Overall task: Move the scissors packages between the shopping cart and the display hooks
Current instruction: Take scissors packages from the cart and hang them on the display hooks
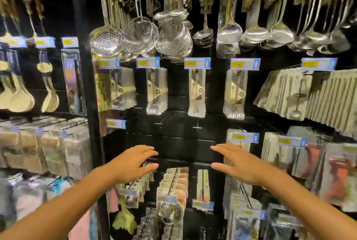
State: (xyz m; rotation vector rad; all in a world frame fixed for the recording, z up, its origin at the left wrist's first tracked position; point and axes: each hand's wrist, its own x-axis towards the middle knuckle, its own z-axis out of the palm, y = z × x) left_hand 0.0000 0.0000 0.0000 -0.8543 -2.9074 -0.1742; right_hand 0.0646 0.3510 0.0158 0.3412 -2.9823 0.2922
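Note:
My left hand [133, 162] and my right hand [235, 160] reach forward side by side toward the black display panel, fingers straight and spread, holding nothing. Between and just above them two bare display hooks [162, 121] [197, 127] stick out of the panel. Below the hands hang several carded packages [174, 183] on hooks; blur keeps me from telling whether any are scissors packages. No shopping cart is in view.
Steel skimmers [139, 35] and ladles [282, 31] hang along the top. Clear blister packs [156, 91] with blue price tags [197, 63] fill the middle row. Packed hooks crowd the right side [309, 158] and the left bay [48, 149].

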